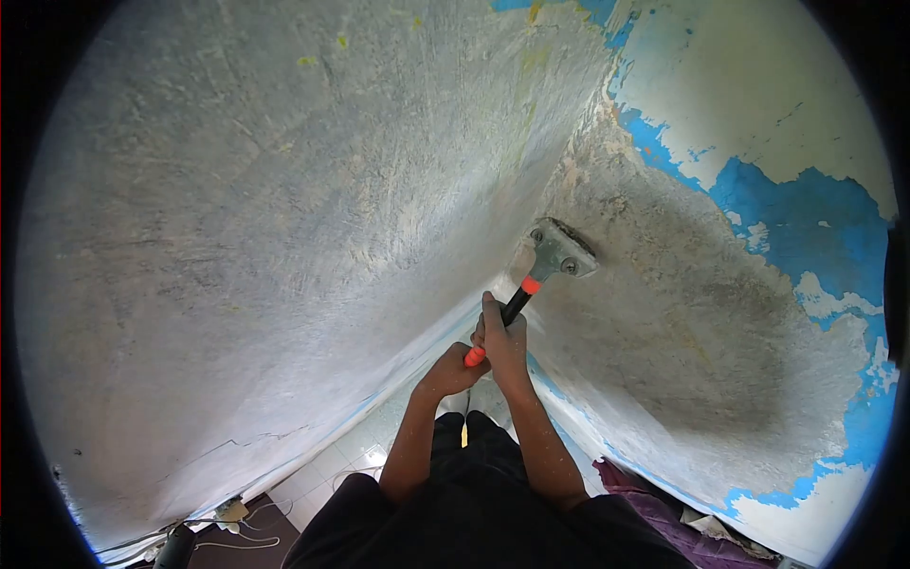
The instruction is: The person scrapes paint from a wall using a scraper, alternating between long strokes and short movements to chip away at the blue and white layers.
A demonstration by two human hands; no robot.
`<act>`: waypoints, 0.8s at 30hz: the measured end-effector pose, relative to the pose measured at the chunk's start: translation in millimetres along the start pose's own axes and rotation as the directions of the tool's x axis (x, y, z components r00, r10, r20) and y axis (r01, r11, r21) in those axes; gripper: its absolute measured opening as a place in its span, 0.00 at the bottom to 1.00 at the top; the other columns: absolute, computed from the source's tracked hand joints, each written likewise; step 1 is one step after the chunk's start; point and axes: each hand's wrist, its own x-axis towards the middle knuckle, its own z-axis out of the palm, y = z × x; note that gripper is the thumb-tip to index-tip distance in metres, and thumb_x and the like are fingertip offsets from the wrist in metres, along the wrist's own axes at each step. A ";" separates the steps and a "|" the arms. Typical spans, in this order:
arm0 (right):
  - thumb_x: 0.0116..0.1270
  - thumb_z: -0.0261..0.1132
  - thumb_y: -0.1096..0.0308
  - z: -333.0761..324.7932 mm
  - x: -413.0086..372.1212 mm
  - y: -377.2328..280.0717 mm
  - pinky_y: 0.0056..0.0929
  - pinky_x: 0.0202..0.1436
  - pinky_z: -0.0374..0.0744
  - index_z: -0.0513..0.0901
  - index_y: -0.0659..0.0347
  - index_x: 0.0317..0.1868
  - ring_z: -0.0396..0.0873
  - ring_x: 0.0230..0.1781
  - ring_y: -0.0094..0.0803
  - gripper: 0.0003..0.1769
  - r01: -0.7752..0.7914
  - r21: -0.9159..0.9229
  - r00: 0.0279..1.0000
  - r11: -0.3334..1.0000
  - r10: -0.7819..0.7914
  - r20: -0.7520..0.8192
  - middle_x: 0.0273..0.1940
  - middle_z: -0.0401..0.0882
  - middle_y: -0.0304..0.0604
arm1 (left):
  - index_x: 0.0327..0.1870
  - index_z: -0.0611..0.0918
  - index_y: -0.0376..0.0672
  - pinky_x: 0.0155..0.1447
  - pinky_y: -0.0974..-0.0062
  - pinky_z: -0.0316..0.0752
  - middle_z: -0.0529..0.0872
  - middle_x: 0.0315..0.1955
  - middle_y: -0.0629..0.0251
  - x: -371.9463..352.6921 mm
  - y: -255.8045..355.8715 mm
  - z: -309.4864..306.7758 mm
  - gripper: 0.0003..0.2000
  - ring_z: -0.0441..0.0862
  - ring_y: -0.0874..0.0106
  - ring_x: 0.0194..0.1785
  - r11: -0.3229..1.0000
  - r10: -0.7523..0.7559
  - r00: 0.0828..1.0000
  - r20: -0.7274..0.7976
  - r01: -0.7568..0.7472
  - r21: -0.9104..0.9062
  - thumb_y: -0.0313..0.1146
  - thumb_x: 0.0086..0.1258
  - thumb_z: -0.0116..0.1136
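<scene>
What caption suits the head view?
Left hand and right hand hold a scraper at a stripped grey wall edged with ragged blue paint.

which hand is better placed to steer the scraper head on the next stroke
Right, I'd judge: the right hand grips the black handle nearer the scraper head, while the left hand is lower, by the orange end.

Relative to the scraper (563, 251), the right hand (504, 343) grips its handle just below the head, the left hand (458, 368) holds lower down, and blue paint (806, 223) shows on the wall to its right
</scene>
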 end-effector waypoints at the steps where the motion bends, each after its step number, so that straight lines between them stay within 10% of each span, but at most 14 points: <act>1: 0.74 0.57 0.58 -0.9 1.4 2.6 0.24 0.21 0.65 0.64 0.53 0.18 0.57 0.13 0.19 0.24 0.003 0.000 1.000 1.000 -0.003 -0.007 0.14 0.59 0.30 | 0.28 0.83 0.32 0.36 0.66 0.73 0.82 0.18 0.56 0.8 0.7 0.8 0.19 0.80 0.66 0.25 1.000 -0.023 1.000 0.003 0.023 0.005 0.45 0.60 0.63; 24: 0.75 0.57 0.55 5.2 -57.1 -80.5 0.24 0.21 0.59 0.58 0.50 0.19 0.53 0.13 0.19 0.26 -0.016 0.320 0.970 0.947 -0.062 0.233 0.13 0.53 0.29 | 0.30 0.81 0.28 0.36 0.63 0.74 0.82 0.21 0.43 -77.7 90.5 -22.1 0.14 0.80 0.53 0.25 0.998 0.065 0.991 -0.115 -0.063 0.024 0.36 0.60 0.61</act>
